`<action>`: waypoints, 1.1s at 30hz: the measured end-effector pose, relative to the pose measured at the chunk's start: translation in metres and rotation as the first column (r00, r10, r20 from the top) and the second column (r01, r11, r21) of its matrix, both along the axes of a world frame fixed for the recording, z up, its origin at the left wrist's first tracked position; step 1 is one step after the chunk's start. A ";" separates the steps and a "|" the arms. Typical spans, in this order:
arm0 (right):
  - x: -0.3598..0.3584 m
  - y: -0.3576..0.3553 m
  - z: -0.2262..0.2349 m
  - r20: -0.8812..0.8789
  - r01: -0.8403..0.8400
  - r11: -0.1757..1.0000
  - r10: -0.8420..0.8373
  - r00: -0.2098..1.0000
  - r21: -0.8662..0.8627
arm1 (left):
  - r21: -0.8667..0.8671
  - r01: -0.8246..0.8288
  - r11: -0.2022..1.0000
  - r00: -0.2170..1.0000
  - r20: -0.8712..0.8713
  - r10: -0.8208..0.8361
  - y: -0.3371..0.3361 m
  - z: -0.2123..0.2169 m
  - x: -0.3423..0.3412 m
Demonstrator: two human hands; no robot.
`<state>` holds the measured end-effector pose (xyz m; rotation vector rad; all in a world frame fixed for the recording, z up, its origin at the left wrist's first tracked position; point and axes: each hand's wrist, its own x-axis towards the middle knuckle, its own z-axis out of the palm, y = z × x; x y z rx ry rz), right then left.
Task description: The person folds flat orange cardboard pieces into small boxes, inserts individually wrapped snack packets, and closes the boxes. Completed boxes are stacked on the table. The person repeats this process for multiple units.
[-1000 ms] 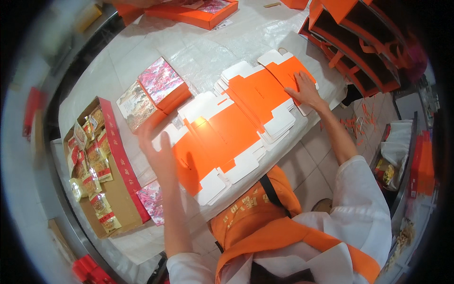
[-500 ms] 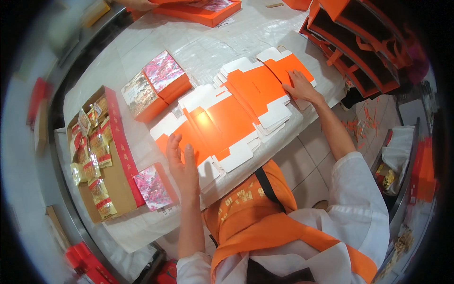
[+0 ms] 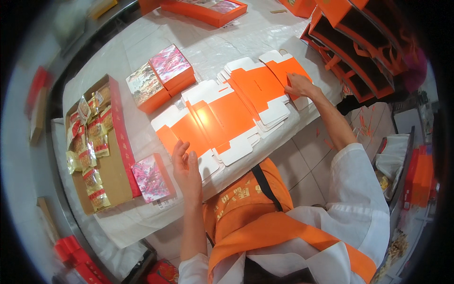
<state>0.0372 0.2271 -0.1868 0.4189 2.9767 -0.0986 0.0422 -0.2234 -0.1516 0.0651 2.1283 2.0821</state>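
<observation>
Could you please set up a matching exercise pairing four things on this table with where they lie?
Things:
1. left hand
2. right hand
3. brown cardboard carton of wrapped snack packets
4. two orange boxes with shiny pictured lids

Places:
A. far end of the flat orange cardboard box blanks
B. table's left edge
C. near end of the blanks
D. beyond the blanks, side by side

Pairs: 1-C, 2-A, 3-B, 4-D

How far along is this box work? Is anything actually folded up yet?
Partly. Three small foil-topped boxes stand closed on the table. The orange flat box blanks lie unfolded in an overlapping row; the left hand rests at one end, the right hand on the other. None of these blanks is folded, and the snack packets sit in their carton.
</observation>
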 end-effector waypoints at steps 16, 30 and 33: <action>-0.011 -0.022 -0.009 -0.030 -0.037 0.994 0.040 0.999 0.106 | 0.121 -0.028 0.992 0.996 0.085 0.018 -0.009 -0.010 0.012; 0.000 -0.014 -0.027 -0.272 0.112 0.968 -0.048 0.961 0.225 | 0.203 -0.095 0.975 0.993 0.091 0.078 -0.028 -0.008 0.027; 0.001 -0.022 0.003 -0.214 0.128 0.978 -0.091 0.972 0.166 | 0.199 -0.076 0.977 0.995 0.086 0.060 -0.028 -0.005 0.031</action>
